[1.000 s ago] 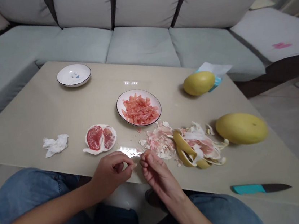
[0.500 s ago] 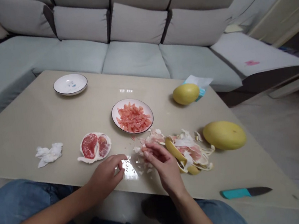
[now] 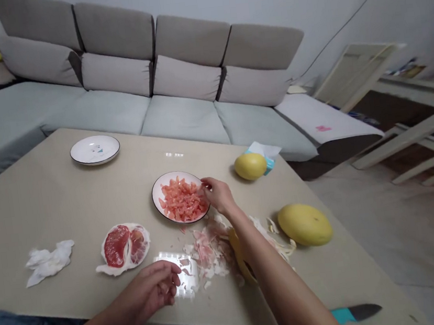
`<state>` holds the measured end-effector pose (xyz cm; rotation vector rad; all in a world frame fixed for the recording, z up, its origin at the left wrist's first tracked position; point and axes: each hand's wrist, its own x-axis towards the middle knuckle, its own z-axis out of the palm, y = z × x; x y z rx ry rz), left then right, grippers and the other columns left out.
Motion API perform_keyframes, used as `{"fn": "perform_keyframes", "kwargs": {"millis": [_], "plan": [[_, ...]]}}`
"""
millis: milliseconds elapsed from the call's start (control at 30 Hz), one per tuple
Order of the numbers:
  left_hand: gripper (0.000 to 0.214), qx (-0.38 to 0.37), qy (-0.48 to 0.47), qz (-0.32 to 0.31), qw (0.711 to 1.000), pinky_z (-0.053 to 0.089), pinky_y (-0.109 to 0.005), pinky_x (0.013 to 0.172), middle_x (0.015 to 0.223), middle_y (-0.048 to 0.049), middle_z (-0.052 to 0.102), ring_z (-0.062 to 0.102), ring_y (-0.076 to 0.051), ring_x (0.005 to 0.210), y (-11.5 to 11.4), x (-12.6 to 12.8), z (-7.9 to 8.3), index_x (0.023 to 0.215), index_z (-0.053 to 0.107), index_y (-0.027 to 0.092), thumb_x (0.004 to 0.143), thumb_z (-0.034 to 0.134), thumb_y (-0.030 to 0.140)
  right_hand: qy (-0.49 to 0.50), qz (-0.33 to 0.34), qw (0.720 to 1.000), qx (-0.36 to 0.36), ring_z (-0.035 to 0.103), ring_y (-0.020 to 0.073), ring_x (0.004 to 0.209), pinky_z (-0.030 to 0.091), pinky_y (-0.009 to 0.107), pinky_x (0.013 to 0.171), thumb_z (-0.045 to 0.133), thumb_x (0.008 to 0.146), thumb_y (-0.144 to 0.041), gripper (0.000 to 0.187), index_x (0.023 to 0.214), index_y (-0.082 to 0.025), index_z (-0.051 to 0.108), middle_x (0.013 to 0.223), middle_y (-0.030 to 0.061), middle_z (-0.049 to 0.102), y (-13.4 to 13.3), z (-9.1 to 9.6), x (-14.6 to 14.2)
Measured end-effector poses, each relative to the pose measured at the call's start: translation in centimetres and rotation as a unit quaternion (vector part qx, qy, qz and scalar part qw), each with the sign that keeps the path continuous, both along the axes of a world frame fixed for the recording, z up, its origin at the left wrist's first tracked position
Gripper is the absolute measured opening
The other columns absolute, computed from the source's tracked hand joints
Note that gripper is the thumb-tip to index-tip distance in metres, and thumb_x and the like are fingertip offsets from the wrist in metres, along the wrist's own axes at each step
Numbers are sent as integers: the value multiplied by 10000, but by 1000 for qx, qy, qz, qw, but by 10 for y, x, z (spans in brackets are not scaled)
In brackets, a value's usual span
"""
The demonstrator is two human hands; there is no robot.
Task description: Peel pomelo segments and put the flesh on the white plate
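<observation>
My right hand (image 3: 218,194) is stretched out to the right rim of a white plate (image 3: 157,191) heaped with pink pomelo flesh (image 3: 182,203); its fingers are pinched together at the pile, and what they hold is too small to name. My left hand (image 3: 155,288) rests near the table's front edge with its fingers loosely curled, beside scattered membrane bits. A half-peeled pomelo piece (image 3: 122,246) with red flesh lies just left of it. A heap of peel and pith (image 3: 211,247) lies under my right forearm.
Two whole yellow pomelos (image 3: 305,224) (image 3: 250,166) sit at the right, the far one by a tissue pack (image 3: 265,152). An empty white plate (image 3: 94,148) stands far left, a crumpled tissue (image 3: 49,260) near left. A teal-handled knife (image 3: 354,313) lies at the front right. A grey sofa (image 3: 154,101) lies behind.
My right hand has moved from the front edge, over the peel heap, forward to the plate of flesh. My left hand stayed near the front edge. The camera has tilted up.
</observation>
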<state>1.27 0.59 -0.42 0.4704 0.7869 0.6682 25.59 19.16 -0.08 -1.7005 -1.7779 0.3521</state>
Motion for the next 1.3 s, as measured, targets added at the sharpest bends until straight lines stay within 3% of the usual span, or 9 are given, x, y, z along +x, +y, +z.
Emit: {"fn": "perform_keyframes", "kwargs": {"millis": [267, 367, 467, 567, 633, 867, 1000, 1133, 1300], "plan": [[326, -134, -160, 58, 976, 423, -388, 988, 1053, -187, 685, 642, -276, 1025, 8, -9, 1, 980, 650, 58, 867, 555, 349, -60, -16, 998, 10, 654, 228, 802, 469, 323, 763, 536, 828, -217, 252, 998, -166, 715, 874, 100, 736, -22, 22, 4], [384, -148, -177, 66, 971, 390, -404, 1026, 1105, -214, 666, 616, -305, 1088, 9, -9, 5, 1030, 623, 36, 888, 519, 377, -61, 26, 998, 7, 648, 229, 792, 472, 330, 755, 554, 854, -271, 226, 990, -190, 714, 875, 87, 732, -68, 35, -9], [408, -144, -186, 76, 969, 387, -399, 1020, 1101, -223, 660, 611, -301, 1089, 9, -8, 11, 1057, 609, 27, 906, 488, 386, 11, 157, 987, 21, 637, 199, 793, 488, 312, 742, 546, 890, -257, 185, 994, -203, 688, 920, 71, 715, -131, 43, -34], [411, -118, -183, 84, 972, 445, -345, 919, 1091, -207, 661, 635, -251, 999, 8, -3, 15, 1071, 609, 32, 934, 429, 375, 55, 240, 969, 17, 628, 206, 814, 499, 329, 738, 602, 881, -256, 171, 1035, -230, 674, 879, 63, 696, -183, 40, -61], [409, -96, -172, 82, 977, 472, -301, 808, 1079, -186, 665, 643, -211, 907, 6, -1, 18, 1076, 616, 47, 948, 393, 366, 63, 237, 969, 15, 621, 219, 881, 505, 350, 772, 618, 874, -247, 204, 1075, -245, 659, 971, 73, 690, -202, 33, -74], [342, -36, -149, 52, 987, 430, -297, 916, 1119, -138, 646, 591, -192, 1026, 0, -1, 25, 1080, 636, 102, 928, 453, 349, 96, 224, 970, 17, 611, 206, 885, 501, 343, 783, 585, 867, -158, 163, 990, -223, 669, 951, 70, 678, -204, 20, -81], [260, 81, -65, 17, 994, 414, -316, 943, 1105, -84, 658, 587, -196, 1063, -3, -3, 22, 1089, 618, 177, 842, 646, 252, 181, 200, 963, -29, 614, 157, 748, 500, 282, 701, 596, 862, -169, 126, 949, -223, 670, 881, 36, 685, -204, 21, -74], [265, 183, 71, 8, 980, 439, -306, 887, 949, -44, 695, 622, -184, 967, -3, -4, 13, 1018, 634, 190, 774, 731, 228, 212, 169, 961, -50, 611, 141, 672, 476, 240, 595, 618, 845, -190, 113, 936, -213, 680, 827, 29, 693, -205, 18, -73], [199, 184, 98, 14, 978, 477, -277, 753, 816, -21, 683, 627, -145, 779, 0, -6, 10, 898, 648, 162, 756, 742, 265, 241, 148, 955, -85, 602, 137, 655, 453, 222, 562, 619, 845, -236, 99, 896, -210, 700, 795, 29, 692, -205, 19, -74]]}}
